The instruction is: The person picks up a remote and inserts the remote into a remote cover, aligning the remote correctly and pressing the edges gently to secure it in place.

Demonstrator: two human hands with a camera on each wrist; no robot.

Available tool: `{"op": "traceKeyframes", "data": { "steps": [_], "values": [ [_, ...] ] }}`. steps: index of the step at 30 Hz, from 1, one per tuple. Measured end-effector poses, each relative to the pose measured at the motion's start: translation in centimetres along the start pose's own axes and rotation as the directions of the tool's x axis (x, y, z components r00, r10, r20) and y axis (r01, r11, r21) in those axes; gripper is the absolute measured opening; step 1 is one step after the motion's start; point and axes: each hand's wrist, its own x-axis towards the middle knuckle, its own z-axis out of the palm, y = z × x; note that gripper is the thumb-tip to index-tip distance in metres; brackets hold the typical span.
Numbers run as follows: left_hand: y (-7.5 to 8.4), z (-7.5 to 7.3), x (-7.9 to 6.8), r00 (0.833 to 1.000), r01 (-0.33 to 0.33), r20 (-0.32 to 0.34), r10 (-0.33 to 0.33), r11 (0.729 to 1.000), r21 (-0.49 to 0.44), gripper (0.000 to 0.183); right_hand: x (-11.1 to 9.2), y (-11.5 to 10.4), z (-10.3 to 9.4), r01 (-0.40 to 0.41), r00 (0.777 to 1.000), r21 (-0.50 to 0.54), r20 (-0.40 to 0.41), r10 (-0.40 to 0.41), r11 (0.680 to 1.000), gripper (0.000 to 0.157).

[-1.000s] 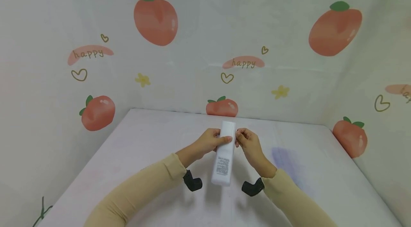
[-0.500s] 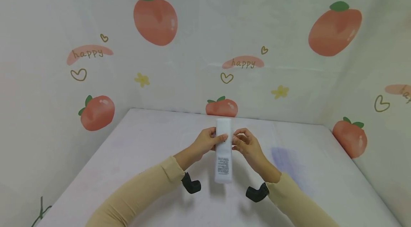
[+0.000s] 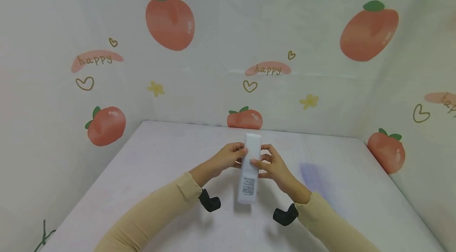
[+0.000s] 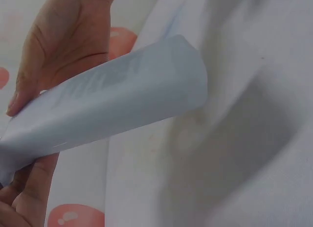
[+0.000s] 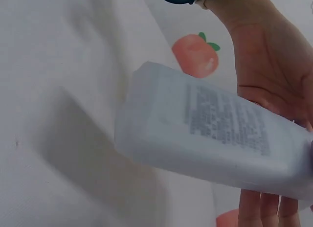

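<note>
A long white bottle (image 3: pixel 250 171), squarish with rounded edges, is held above the table between both hands. Small grey print covers the lower part of its front. From the left, my left hand (image 3: pixel 225 158) grips it, its thumb at the left edge and fingers partly hidden behind. My right hand (image 3: pixel 276 169) holds the other side, thumb laid over the front and fingers spread behind. In the left wrist view the bottle (image 4: pixel 122 95) slants across, its near end pointing right. The right wrist view shows the bottle (image 5: pixel 195 124) with its printed face, a palm beyond it.
A white table (image 3: pixel 199 224) with a faint purple smudge (image 3: pixel 315 179) lies beneath. Behind it hangs a white backdrop (image 3: pixel 213 38) printed with peaches. Black wrist mounts (image 3: pixel 285 215) stick out below both cuffs. The bottle's shadow (image 4: pixel 244 144) falls on the table.
My right fingers have left the bottle's right edge, spread, and gripped it with the thumb over the front. My left thumb has drawn back from the front to the left edge.
</note>
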Motion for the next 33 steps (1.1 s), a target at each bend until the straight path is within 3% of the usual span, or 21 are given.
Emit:
{"op": "traceKeyframes", "data": {
  "steps": [8,11,14,17,23,28,33],
  "values": [
    [-0.4,0.0,-0.1,0.998,-0.031,0.053,0.031,0.999,-0.011,0.034,0.1,0.0,-0.2,-0.046,0.999,0.011,0.026,0.046,0.999,0.042],
    [-0.7,0.2,-0.1,0.999,-0.028,0.019,0.029,0.998,-0.053,0.044,0.0,0.0,-0.2,-0.048,0.999,0.010,0.016,0.047,0.999,0.041],
    [-1.3,0.1,-0.2,0.997,-0.046,-0.075,0.037,0.991,-0.128,0.056,0.0,-0.1,-0.5,-0.031,0.999,0.012,0.008,0.031,0.999,0.041],
    [-2.0,0.1,-0.4,0.990,-0.044,-0.138,0.022,0.986,-0.158,0.047,-0.1,-0.4,-0.9,-0.020,1.000,0.016,-0.007,0.020,1.000,0.041],
    [-3.2,0.8,-0.8,0.996,-0.043,-0.088,0.028,0.984,-0.174,0.030,0.0,-0.8,-1.0,-0.038,0.999,0.012,-0.013,0.038,0.999,0.041],
    [-3.3,1.3,-0.9,0.988,-0.096,-0.141,0.068,0.973,-0.209,0.021,0.2,-0.7,-0.6,-0.059,0.998,-0.013,-0.007,0.059,0.998,0.045],
    [-3.3,1.7,-1.0,0.985,-0.115,-0.150,0.085,0.972,-0.205,0.018,0.1,-0.6,-0.4,-0.064,0.998,-0.065,-0.018,0.063,0.996,0.046]
  ]
}}
